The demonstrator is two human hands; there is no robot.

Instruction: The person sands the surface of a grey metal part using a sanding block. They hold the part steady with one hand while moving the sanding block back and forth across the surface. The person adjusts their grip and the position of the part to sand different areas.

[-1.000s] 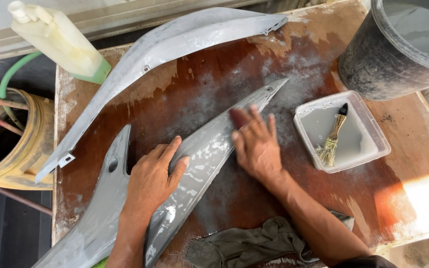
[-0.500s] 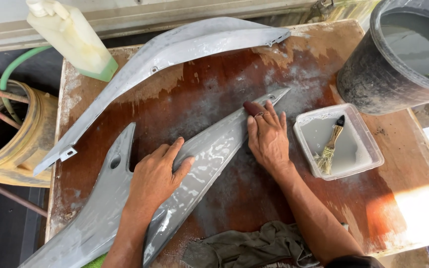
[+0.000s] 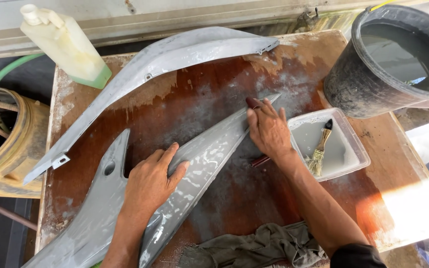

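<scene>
A long grey pointed panel (image 3: 205,151), wet and streaked, lies slantwise on a reddish wooden table (image 3: 209,84). My left hand (image 3: 150,182) presses on its middle, fingers spread, thumb hooked over the upper edge. My right hand (image 3: 269,130) lies flat near the panel's narrow tip, pressing a dark red sanding sheet (image 3: 253,102) against it. One end of the sheet shows past my fingertips and the other by my wrist.
A second curved grey panel (image 3: 175,52) lies at the back. A pale plastic bottle (image 3: 65,45) stands back left and a black bucket of water (image 3: 368,84) back right. A white tub (image 3: 356,149) holds a brush (image 3: 319,149). An olive rag (image 3: 259,245) lies in front. A yellow drum (image 3: 23,144) stands left.
My right hand has slid with the sanding sheet up the panel toward its narrow tip. My left hand has stayed on the panel's middle.
</scene>
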